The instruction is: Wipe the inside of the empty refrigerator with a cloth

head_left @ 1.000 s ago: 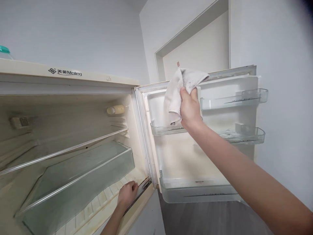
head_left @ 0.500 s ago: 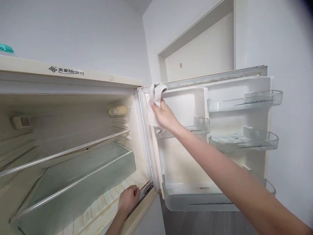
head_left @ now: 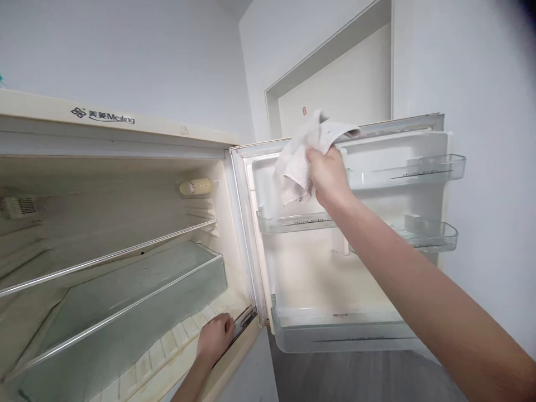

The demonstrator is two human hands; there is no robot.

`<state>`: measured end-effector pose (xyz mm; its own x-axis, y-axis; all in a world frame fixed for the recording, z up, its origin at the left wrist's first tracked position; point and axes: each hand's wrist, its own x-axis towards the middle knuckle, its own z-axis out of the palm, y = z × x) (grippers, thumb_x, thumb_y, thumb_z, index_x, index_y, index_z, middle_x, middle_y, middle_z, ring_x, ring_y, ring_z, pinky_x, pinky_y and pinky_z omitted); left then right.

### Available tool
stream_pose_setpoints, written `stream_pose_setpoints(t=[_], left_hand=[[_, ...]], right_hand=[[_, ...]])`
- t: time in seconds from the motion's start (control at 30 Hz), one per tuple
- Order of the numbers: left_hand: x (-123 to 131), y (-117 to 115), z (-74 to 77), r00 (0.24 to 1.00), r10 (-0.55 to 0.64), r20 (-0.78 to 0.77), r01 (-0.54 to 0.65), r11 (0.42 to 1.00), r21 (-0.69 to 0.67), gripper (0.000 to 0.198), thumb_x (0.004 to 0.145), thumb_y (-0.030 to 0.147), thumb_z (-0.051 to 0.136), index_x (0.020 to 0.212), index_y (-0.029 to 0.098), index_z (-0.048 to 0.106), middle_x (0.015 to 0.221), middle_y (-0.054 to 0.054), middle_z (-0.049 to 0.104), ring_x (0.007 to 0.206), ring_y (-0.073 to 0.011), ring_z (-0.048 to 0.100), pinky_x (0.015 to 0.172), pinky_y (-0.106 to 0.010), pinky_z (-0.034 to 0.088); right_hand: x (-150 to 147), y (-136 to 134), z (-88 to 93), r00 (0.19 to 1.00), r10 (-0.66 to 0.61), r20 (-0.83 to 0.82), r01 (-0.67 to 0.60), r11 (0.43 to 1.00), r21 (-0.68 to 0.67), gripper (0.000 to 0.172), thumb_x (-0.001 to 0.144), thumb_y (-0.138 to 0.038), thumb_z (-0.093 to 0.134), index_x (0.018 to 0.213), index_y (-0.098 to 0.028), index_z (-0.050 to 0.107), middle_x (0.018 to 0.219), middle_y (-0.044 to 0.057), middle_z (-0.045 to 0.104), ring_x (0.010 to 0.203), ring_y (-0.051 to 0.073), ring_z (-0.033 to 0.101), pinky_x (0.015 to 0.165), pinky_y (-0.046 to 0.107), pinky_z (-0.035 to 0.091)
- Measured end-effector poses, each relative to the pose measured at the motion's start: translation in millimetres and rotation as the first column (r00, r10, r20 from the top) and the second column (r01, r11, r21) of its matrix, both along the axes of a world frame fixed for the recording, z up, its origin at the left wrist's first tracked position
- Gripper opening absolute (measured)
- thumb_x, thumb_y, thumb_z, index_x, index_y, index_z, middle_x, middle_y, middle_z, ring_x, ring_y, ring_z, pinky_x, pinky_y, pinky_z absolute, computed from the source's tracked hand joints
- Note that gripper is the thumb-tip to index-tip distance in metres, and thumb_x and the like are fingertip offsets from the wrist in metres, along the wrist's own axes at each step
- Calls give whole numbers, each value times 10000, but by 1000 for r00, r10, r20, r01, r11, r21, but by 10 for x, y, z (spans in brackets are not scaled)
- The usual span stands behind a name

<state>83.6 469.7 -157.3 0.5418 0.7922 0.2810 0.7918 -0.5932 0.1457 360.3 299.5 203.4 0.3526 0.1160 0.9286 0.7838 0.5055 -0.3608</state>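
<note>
My right hand (head_left: 330, 173) is closed on a white cloth (head_left: 299, 162), which hangs loosely at the upper part of the open refrigerator door (head_left: 301, 268). Part of the cloth drapes over the hand toward the door's top edge. Below the cloth is a clear door shelf (head_left: 293, 223). My left hand (head_left: 216, 335) is curled into a fist, resting on the front lower edge of the refrigerator compartment (head_left: 176, 363) near the hinge (head_left: 248, 319). Nothing shows in its fingers.
Inside the refrigerator are a glass shelf (head_left: 104, 254), a greenish clear drawer (head_left: 138, 318) and a yellowish lamp cover (head_left: 196, 186). More clear racks (head_left: 422, 170) jut from the door's right side. Behind the door is a wall recess (head_left: 335, 84).
My right hand has moved right with the cloth, away from the door's hinge-side upper corner. The cloth now spreads wider. My left hand stays on the compartment edge; the view has shifted slightly.
</note>
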Motion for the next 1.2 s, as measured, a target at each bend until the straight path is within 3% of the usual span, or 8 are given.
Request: stream_pose_setpoints(t=[0.13, 0.2, 0.27, 0.37, 0.5, 0.83, 1.0, 1.2], left_hand=[[3, -20, 15, 1000, -2, -9, 2, 1000, 1, 302, 908, 272, 333, 698, 214, 542, 796, -28, 689, 734, -166, 627, 625, -291, 288], [7, -23, 23, 1000, -3, -17, 3, 1000, 4, 303, 909, 270, 331, 705, 214, 548, 803, -30, 692, 743, -168, 629, 629, -292, 294], [9, -23, 27, 1000, -4, -23, 4, 1000, 8, 305, 911, 271, 329, 710, 214, 551, 807, -31, 693, 748, -168, 631, 635, -293, 299], [6, -24, 20, 1000, -7, -26, 7, 1000, 12, 303, 911, 273, 331, 715, 215, 554, 811, -30, 694, 754, -168, 633, 641, -294, 304], [-5, -15, -4, 1000, -7, -15, 7, 1000, 16, 308, 912, 280, 325, 709, 215, 546, 811, -33, 693, 761, -175, 635, 640, -297, 299], [-24, 3, -30, 1000, -10, 5, 10, 1000, 11, 312, 910, 286, 329, 677, 214, 525, 773, -28, 688, 719, -167, 628, 611, -293, 267], [-31, -5, -32, 1000, -9, 9, 9, 1000, 14, 310, 908, 281, 329, 678, 213, 526, 781, -29, 688, 725, -167, 629, 616, -295, 269], [-24, 0, -45, 1000, -4, 6, 4, 1000, 4, 319, 911, 291, 327, 681, 213, 534, 786, -33, 690, 731, -167, 631, 622, -299, 276]], right_hand=[[57, -45, 11, 862, -396, 316, 409, 912, 29, 529, 971, -354, 275, 1492, -266, 281, 1452, 81, 449, 1342, 310, 405, 1061, 539, 394], [63, -14, 7, 741, -437, 509, 516, 857, -16, 600, 944, -296, 341, 1527, -255, 202, 1529, 63, 347, 1411, 325, 287, 1110, 569, 323], [90, 56, -8, 632, -379, 676, 575, 814, -81, 670, 897, -229, 406, 1533, -250, 197, 1566, 48, 280, 1443, 330, 203, 1132, 590, 273], [158, 179, -51, 523, -253, 814, 607, 781, -147, 721, 834, -149, 445, 1522, -241, 251, 1582, 43, 231, 1461, 335, 122, 1137, 602, 240], [237, 277, -115, 432, -168, 886, 598, 788, -143, 707, 806, -77, 414, 1491, -238, 336, 1568, 22, 265, 1467, 300, 111, 1154, 555, 232], [344, 277, -154, 316, -19, 949, 667, 716, -207, 760, 716, -29, 476, 1444, -241, 424, 1564, 28, 270, 1455, 297, 171, 1132, 506, 289], [487, 228, -112, 242, -104, 965, 633, 770, -76, 749, 747, -43, 478, 1460, -257, 392, 1560, 18, 280, 1438, 287, 234, 1105, 500, 339], [658, 15, -83, 203, -229, 952, 711, 703, 17, 647, 824, -12, 370, 1422, -250, 439, 1530, 4, 350, 1382, 233, 362, 1000, 421, 450]])
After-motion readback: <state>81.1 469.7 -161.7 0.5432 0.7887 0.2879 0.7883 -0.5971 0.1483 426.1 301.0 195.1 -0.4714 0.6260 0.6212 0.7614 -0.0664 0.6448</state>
